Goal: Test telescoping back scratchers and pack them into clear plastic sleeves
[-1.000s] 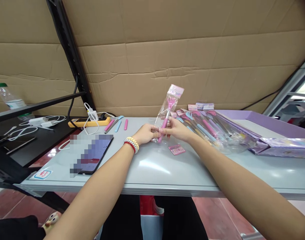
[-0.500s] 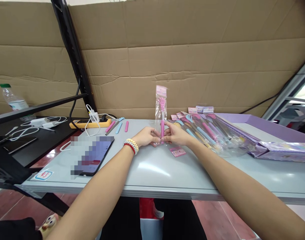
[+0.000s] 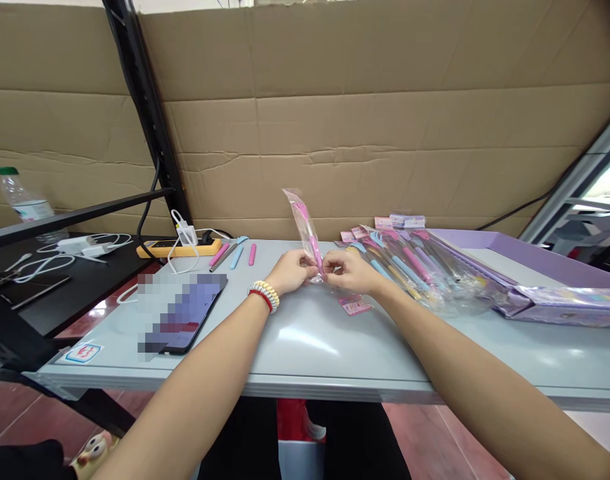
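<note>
A pink back scratcher in a clear plastic bag stands tilted, its hand-shaped head up and leaning left. My left hand pinches the bag and handle low down from the left. From the right, the bent fingers of my right hand close on the same lower end; my fingers partly hide it. Just below my right hand, a small pink card lies on the grey table. To the right is a pile of bagged back scratchers in pink, blue and other colours.
Beyond the pile sits a purple box. At the left lie a phone, a yellow power strip with white cables, and several loose parts, among them a pink handle. A cardboard wall stands behind.
The bagged back scratcher has gone from upright to tilted left, its top lower. My right fingers have curled in more at its lower end.
</note>
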Motion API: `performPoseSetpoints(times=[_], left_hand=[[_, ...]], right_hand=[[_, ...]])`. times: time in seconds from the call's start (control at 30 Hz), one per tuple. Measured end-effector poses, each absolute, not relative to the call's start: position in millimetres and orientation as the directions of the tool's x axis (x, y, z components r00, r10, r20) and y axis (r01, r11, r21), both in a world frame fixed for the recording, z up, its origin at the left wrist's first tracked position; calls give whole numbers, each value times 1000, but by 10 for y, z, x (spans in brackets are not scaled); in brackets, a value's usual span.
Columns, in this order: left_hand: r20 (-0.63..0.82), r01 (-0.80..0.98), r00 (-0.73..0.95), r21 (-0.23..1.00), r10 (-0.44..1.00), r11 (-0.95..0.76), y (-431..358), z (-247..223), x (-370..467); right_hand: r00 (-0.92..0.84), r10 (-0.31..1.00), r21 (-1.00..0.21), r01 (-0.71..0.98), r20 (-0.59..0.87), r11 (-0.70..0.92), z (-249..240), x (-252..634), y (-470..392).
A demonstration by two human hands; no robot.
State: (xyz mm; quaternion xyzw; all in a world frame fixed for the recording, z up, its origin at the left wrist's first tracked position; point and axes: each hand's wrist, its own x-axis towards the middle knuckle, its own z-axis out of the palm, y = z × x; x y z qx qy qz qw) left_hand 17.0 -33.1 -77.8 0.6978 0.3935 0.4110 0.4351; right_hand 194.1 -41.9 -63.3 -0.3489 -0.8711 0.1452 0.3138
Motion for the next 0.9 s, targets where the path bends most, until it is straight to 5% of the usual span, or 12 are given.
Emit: performPoseSetpoints(times=[0.13, 0.33, 0.9], left_hand=[[293, 284, 395, 863, 871, -419, -356, -767, 158], [201, 257, 451, 904, 870, -342, -415, -738, 182], [268, -145, 529, 963, 805, -225, -480, -598, 129]], right_hand=[[-576, 742, -505, 552, 344, 663, -657, 1952, -419], [-523, 804, -535, 610, 281, 584, -705, 1951, -401], [-243, 539, -251, 685, 807, 685, -424, 2020, -456]])
